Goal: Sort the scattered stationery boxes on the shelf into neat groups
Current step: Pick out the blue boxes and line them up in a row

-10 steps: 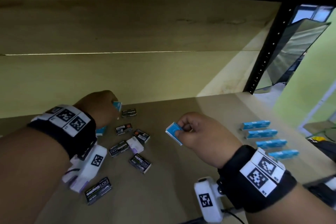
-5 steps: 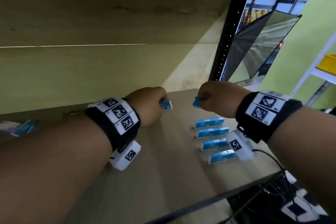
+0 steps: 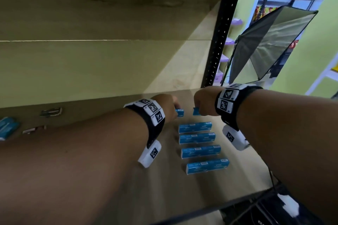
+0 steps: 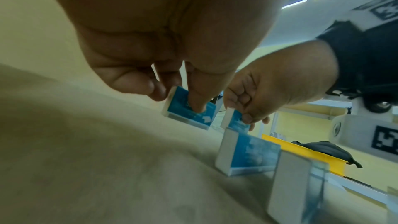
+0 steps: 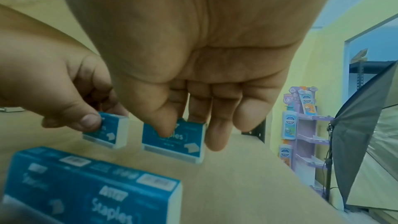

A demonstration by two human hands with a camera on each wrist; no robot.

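In the head view, both hands are in the middle of the frame, over the wooden shelf (image 3: 237,179). The left hand (image 3: 165,107) pinches a small blue staples box (image 3: 179,112) between the thumb and the curled fingers. In the left wrist view the thumb tip lies on the blue face of this box, and the box is tilted, with its lower edge very near the shelf board; I cannot tell if it already touches it. The right hand (image 3: 204,103) holds a second small blue box (image 3: 196,111) in the same way, thumb in front and fingers behind, as the right wrist view shows. The two small boxes are just beside each other, with a narrow gap between them.

Below them in the head view, four long blue boxes (image 3: 199,145) lie in a column, parallel and apart from each other. The top one is near the two held boxes.

At the left edge of the frame lie some more blue boxes (image 3: 7,128), and near them two small dark boxes (image 3: 51,112), blurred. On the right, behind the black shelf post (image 3: 219,38), stands a grey photo umbrella (image 3: 270,42).
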